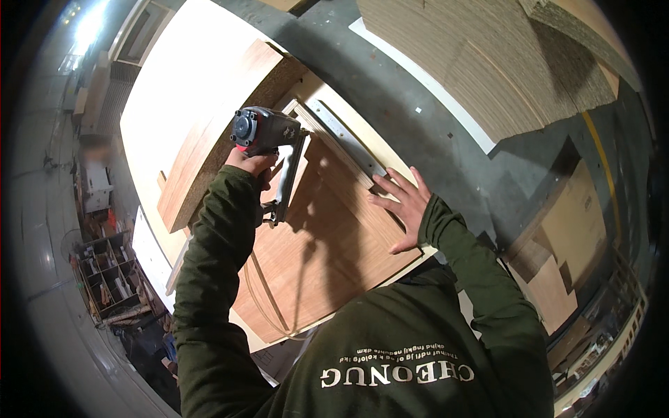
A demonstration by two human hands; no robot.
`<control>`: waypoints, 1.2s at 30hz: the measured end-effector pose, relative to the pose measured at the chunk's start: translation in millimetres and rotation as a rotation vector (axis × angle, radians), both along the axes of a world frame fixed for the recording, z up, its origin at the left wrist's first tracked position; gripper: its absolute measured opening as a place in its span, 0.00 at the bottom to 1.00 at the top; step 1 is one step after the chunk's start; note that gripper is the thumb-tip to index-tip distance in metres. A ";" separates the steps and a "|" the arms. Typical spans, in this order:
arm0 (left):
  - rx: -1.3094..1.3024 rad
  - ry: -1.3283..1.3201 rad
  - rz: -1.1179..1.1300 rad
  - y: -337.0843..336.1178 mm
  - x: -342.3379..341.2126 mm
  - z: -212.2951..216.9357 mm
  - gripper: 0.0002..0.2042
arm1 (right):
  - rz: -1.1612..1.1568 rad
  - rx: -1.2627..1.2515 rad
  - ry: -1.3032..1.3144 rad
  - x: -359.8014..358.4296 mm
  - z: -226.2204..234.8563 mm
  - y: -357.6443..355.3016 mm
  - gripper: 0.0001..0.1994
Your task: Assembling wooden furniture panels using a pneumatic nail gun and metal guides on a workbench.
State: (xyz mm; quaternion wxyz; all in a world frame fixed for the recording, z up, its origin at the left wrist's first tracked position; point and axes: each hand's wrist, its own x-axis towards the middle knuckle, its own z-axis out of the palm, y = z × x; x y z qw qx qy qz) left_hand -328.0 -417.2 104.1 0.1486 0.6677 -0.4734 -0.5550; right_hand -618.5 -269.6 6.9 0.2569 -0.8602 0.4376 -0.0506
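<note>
The reddish-brown veneered panel [327, 244] lies flat on the workbench and serves as the landmark here. Above its upper left corner, the left hand [252, 164] is clenched around the grip of a dark pneumatic nail gun [268, 139], whose long magazine [287, 182] hangs down over the panel's left part. The gun's nose seems to rest near the panel's top edge, though its shadow makes the contact hard to judge. Along that top edge runs a grey metal strip [346, 137], set on a pale wooden frame piece [327, 90]. At the panel's right edge, the right hand [404, 205] lies open and flat, fingers spread, pressing on the wood and holding nothing. Left of the panel, a thick chipboard slab [223, 125] with matching veneer rests tilted. Far right of the panel, stacked boards [481, 63] stand on the grey floor [446, 146].
</note>
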 end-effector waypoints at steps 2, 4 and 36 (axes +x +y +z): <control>-0.033 -0.055 0.001 -0.9 -0.4 -5.0 0.06 | -0.001 0.000 0.001 1.2 1.6 -1.9 0.52; -0.029 -0.054 -0.018 -2.2 -2.3 1.3 0.06 | 0.011 0.003 0.004 2.4 3.1 -2.2 0.52; -0.016 0.050 -0.023 52.9 -9.0 13.2 0.09 | -0.003 0.016 -0.007 -1.0 -1.2 0.3 0.51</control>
